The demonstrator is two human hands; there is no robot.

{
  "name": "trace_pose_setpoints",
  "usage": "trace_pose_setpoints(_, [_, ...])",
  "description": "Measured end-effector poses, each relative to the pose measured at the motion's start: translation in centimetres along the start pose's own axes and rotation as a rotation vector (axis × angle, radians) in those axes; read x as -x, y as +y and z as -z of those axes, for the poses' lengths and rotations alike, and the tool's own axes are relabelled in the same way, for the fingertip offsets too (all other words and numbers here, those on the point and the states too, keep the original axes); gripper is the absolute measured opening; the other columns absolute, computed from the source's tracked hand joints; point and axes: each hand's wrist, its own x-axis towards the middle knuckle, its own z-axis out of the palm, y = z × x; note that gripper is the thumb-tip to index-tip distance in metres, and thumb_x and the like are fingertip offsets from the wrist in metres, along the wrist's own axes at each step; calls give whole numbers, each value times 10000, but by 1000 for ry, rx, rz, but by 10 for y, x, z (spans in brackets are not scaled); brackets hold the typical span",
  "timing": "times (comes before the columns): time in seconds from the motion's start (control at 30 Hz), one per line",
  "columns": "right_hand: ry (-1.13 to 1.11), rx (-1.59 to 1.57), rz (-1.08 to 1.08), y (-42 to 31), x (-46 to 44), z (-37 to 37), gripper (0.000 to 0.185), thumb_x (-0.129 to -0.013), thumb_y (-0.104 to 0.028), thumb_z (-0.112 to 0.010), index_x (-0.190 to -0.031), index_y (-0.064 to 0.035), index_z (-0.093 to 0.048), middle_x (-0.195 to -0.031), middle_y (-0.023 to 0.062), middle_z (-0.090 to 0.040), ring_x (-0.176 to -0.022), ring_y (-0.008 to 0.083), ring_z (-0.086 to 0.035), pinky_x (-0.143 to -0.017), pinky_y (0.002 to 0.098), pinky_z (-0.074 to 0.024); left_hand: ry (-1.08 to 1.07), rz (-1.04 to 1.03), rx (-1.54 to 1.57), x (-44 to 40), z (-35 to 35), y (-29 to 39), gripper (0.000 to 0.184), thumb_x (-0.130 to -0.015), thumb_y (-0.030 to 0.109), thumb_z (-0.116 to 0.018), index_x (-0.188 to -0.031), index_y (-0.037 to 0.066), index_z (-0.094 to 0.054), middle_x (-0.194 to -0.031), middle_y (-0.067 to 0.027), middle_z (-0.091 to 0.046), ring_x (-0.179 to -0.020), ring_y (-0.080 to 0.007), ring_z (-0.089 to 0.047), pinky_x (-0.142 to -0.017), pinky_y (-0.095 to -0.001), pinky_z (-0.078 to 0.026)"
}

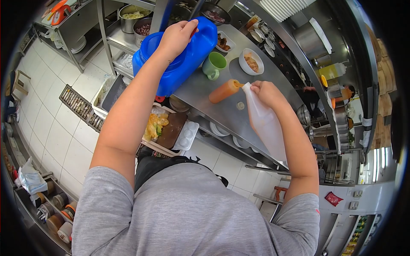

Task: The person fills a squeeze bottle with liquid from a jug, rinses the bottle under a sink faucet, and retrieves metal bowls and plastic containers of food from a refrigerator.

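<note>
On the steel counter stands a large blue jug (171,77), and my left hand (178,39) is closed round its top near the handle. My right hand (267,92) grips the neck of a translucent white bottle (265,123), which is tilted with its mouth at the open top of an orange-filled bottle (223,92). Orange liquid shows between the two mouths. A small clear cap (240,106) lies on the counter beside them. Behind the orange bottle are a green mug (214,65) and a white bowl (251,62) with food inside.
Pots with chopped food (135,13) stand at the back left. A tray with a brown board (172,128) and a yellow bag (154,124) sits below the counter edge. Shelving (294,47) runs along the counter's far side. Part of another person (314,96) shows beyond the shelving.
</note>
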Motion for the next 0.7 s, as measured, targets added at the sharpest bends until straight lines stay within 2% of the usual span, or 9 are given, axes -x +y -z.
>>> trace_pose_setpoints(0.3, [65,-95,-1,2,1,-12,323,-943,-293,-554,-1115,-56,-691,-995,223,-693,-953,376,-659,-864,434,-494,11,-13,-14,0,-1,0,441,-958,445,-533,-966,36,-695,-789,-11,-581,-704,-91,-473,-655,-248,-402])
trace_pose_setpoints(0.37, [99,-144,-11,6,8,-18,325,-943,-297,-557,-1120,-58,-690,-997,225,-692,-963,378,-657,-873,435,-491,43,-140,-142,2,-2,3,345,-951,358,-595,-1020,32,-685,-824,-36,-601,-753,-97,-526,-694,-259,-447])
trace_pose_setpoints(0.4, [163,-187,0,9,14,-24,328,-949,-294,-559,-1144,-59,-680,-1011,227,-691,-977,380,-656,-882,427,-494,37,-151,-147,9,-7,8,345,-951,358,-595,-1020,32,-685,-824,-36,-601,-753,-97,-526,-694,-259,-447])
trace_pose_setpoints(0.47, [245,-238,9,11,30,-27,333,-954,-291,-560,-1167,-60,-670,-1024,228,-690,-991,382,-655,-891,418,-496,86,-653,-186,37,-25,22,286,-919,266,-678,-1081,31,-665,-898,-62,-633,-826,-113,-580,-765,-274,-485])
trace_pose_setpoints(0.53, [429,-491,-27,10,58,-31,342,-968,-274,-563,-1222,-61,-644,-1057,227,-691,-1017,360,-670,-889,390,-508,-136,-476,-166,82,-50,35,365,-884,225,-733,-1183,50,-620,-974,-71,-654,-882,-140,-609,-830,-290,-500])
trace_pose_setpoints(0.6, [474,-605,-17,20,84,-47,341,-975,-242,-569,-1253,-51,-624,-1108,222,-684,-1025,343,-682,-879,369,-520,-337,-49,-31,123,-82,23,431,-885,249,-736,-1222,31,-578,-987,-69,-657,-881,-136,-611,-793,-289,-506])
trace_pose_setpoints(0.67, [594,-707,134,23,110,-69,337,-967,-225,-595,-1250,-45,-627,-1146,222,-674,-1029,333,-686,-878,365,-524,-446,88,255,143,-119,-25,467,-886,248,-739,-1232,4,-543,-972,-62,-658,-837,-117,-610,-726,-260,-508])
trace_pose_setpoints(0.7, [602,-715,122,23,123,-76,337,-967,-225,-595,-1250,-45,-627,-1146,222,-674,-1029,333,-686,-878,365,-524,-461,89,247,152,-129,-28,467,-886,248,-739,-1232,4,-543,-972,-62,-658,-837,-117,-610,-726,-260,-508])
